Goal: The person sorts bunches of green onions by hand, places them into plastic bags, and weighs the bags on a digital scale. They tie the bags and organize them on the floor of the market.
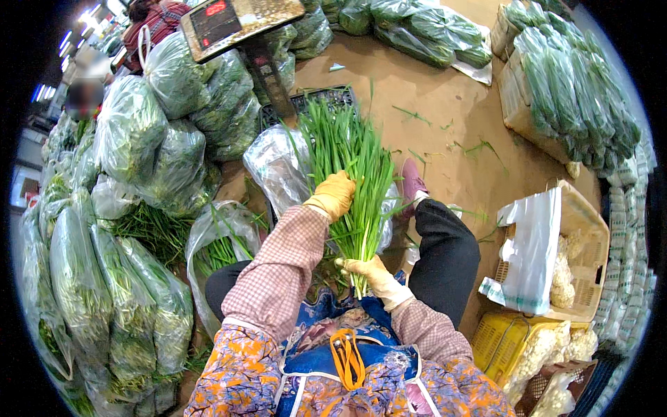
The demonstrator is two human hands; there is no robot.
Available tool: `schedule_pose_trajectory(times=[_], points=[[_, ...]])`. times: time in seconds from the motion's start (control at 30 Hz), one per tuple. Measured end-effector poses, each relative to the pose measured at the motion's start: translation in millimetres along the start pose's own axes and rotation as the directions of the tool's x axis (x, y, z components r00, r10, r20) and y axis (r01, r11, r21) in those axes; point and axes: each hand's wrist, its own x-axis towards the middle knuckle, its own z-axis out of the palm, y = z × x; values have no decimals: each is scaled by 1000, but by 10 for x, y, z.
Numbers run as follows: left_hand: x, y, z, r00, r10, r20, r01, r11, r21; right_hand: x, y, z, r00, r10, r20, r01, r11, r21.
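A thick bunch of long-leaved greens (358, 163) extends away from my lap, leaf tips pointing to the far side and pale stem ends toward me. My left hand (335, 197), in a yellow glove, closes on the left side of the leaves around mid-length. Lower down, my right hand (375, 276), in a pale glove, grips the stems just above their cut ends. Beneath and beside the bunch lies a clear plastic bag (278, 163), partly hidden by the leaves. An open plastic bag (226, 233) with more greens sits left of my left forearm.
A scale display on a post (229, 28) stands ahead, with a black crate (316, 101) at its foot. Bagged greens (132, 128) pile up on the left. A crate of bagged greens (517, 104) is far right; a tan basket (583, 257) and yellow basket (504, 340) stand nearer.
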Motion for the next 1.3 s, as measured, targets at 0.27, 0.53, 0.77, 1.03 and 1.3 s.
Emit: schedule_pose_trajectory(times=[0.27,0.53,0.77,1.03,1.3], points=[[-140,22,-222,941,257,-219,-260,966,18,18,-20,-84,999,25,31,-29,994,105],[-386,-104,-518,850,402,-341,-370,916,155,-86,-283,-18,998,65,19,-67,991,116],[-237,-453,-874,621,260,-740,-234,962,142,-352,-838,217,998,5,-57,1,995,97],[-913,-2689,-1113,417,-623,-662,678,698,-230,-664,-1221,-138,937,-350,-16,260,665,700],[-796,-3296,444,378,-926,14,606,237,-759,-453,-1387,-484,872,-480,-92,370,525,767]])
